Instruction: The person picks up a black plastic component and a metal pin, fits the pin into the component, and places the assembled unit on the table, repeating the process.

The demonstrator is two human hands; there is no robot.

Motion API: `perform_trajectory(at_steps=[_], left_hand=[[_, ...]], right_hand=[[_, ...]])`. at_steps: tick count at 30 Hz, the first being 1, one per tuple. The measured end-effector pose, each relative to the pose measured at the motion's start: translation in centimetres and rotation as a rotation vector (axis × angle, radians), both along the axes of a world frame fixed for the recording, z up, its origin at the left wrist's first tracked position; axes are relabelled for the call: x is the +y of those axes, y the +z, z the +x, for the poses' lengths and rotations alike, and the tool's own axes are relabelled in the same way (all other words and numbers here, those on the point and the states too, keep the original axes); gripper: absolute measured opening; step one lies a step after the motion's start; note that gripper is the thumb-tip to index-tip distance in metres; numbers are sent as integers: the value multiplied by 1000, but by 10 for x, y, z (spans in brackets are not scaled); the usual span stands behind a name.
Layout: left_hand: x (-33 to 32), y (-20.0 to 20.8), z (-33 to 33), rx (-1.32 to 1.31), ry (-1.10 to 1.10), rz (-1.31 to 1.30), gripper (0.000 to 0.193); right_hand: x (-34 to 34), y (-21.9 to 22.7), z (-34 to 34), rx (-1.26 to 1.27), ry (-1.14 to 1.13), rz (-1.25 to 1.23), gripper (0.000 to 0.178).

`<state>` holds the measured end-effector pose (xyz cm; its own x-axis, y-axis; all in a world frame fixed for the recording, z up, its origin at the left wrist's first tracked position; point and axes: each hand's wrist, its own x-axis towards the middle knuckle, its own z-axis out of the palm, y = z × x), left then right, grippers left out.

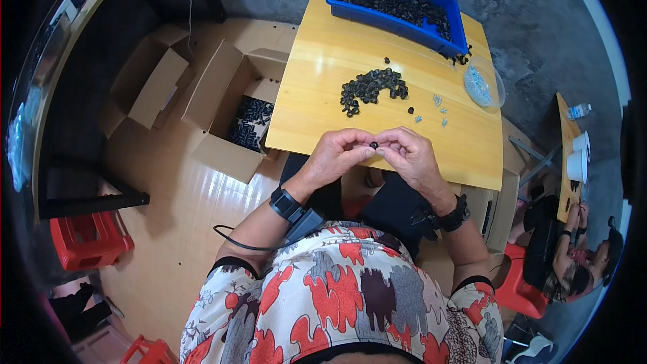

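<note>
Between the fingertips of both hands, just over the table's near edge, is a small round black part (374,145). My left hand (340,155) pinches it from one side and my right hand (408,157) from the other. Beyond them, a heap of small black knob-like parts (371,86) lies on the yellow wooden table (306,94). A single black part (410,110) sits apart, right of the heap. Several small pale metal pieces (437,100) are scattered next to it.
A blue tray (397,25) full of black parts stands at the table's far edge. Right of it is a clear bowl (495,87) with light blue pieces. An open cardboard box (226,155) holding black parts is on the floor at left. Another person (583,263) sits at far right.
</note>
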<state>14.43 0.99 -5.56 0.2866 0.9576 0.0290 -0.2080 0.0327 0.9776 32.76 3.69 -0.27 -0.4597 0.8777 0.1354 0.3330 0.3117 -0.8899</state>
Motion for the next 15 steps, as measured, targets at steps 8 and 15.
perform_trajectory(at_steps=[8,15], left_hand=[[0,6,2,-18,33,-42,18],[-1,7,0,-18,25,-58,17]], right_hand=[[9,-4,16,-30,-91,75,13],[55,-12,62,-390,-337,308,13]])
